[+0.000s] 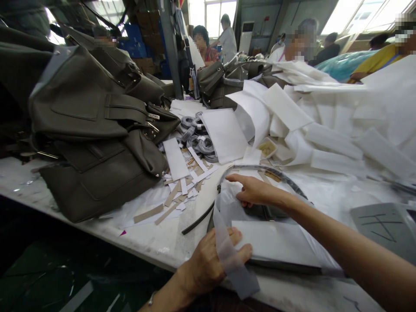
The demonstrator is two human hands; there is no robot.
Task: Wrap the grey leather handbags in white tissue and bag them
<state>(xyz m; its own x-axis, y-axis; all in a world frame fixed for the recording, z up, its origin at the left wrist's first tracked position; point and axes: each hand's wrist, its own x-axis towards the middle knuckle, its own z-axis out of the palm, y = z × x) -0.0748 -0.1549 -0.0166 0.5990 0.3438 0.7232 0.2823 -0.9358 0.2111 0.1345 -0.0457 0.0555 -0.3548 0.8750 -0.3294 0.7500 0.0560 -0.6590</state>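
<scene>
A dark bag [286, 266] lies on the table before me, partly covered by a white board [276, 242] and a translucent wrapping sheet [232, 203]. My left hand [214, 258] is closed around the bag's near left end, its thumb and fingertips pressing on the board. A loose strip of the sheet hangs over that hand. Past the board, my right hand [251, 190] touches the upper part of the sheet, index finger stretched left, other fingers curled in, seemingly pinching it. A plastic-wrapped handle [282, 175] arches behind the right hand.
Dark bags [107, 130] are heaped at left. Paper scraps [178, 195], coiled grey straps [201, 141] and white sheets [224, 132] lie beyond my hands. More white sheets pile up at right, near a grey marked panel [383, 229]. Several people work behind; a post [170, 52] rises from the table.
</scene>
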